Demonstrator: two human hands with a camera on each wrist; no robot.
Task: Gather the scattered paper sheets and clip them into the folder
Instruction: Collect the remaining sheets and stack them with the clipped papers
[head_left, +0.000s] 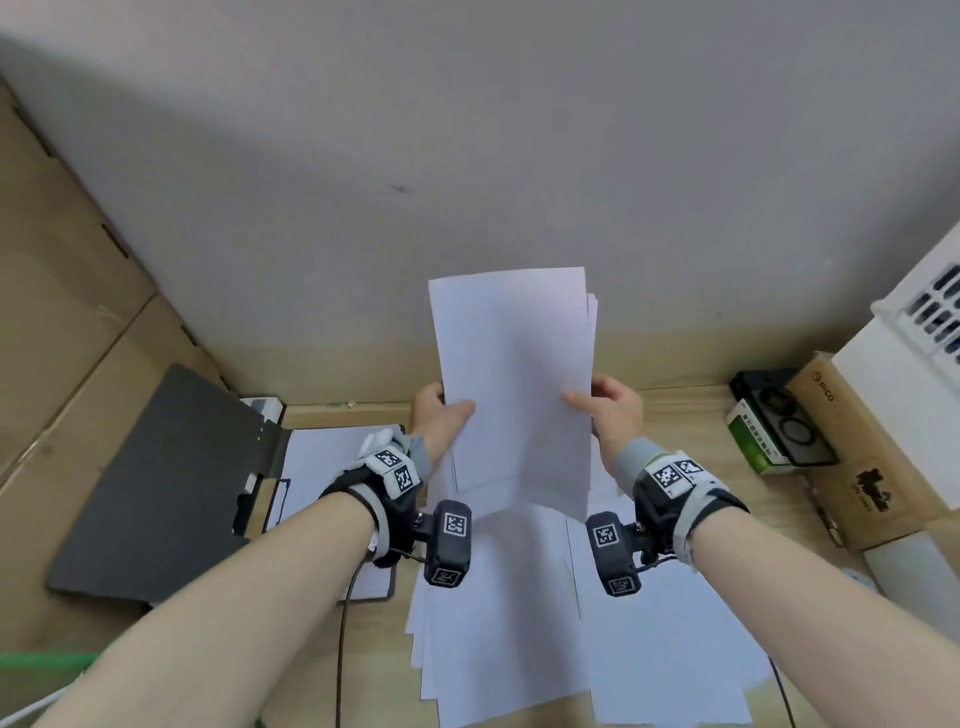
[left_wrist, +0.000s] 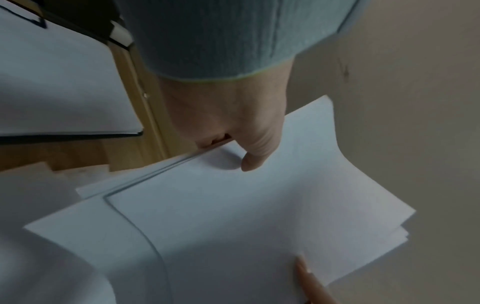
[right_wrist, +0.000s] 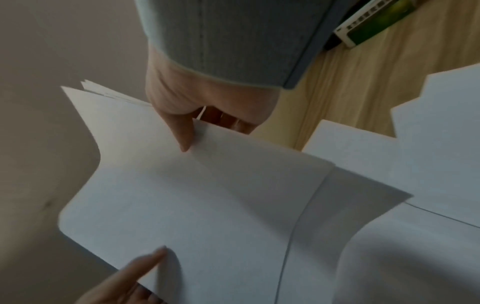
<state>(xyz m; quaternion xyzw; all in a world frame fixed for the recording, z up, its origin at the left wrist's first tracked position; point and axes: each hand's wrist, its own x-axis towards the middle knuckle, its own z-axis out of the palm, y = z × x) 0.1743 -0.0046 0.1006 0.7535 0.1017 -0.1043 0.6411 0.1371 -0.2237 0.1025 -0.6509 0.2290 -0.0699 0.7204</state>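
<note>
I see bare forearms, each wrist wrapped in a black-and-grey strap carrying white blocks printed with black square tags. A black camera pod with similar tags juts inward from each strap, trailing a thin dark cable. Pale grey-blue ribbed cuffs cover the base of both hands.

The head view is evenly bright, bowed at its edges. Both wrist views are dim, soft and blurred, with thumb shadows falling on the paper sheets.

One word reads clearly: "PICO", printed on the end of the brown cardboard box. Just left of that box, the green-and-white carton carries print too small to read. The black logo lower on the box is also unreadable.
</note>
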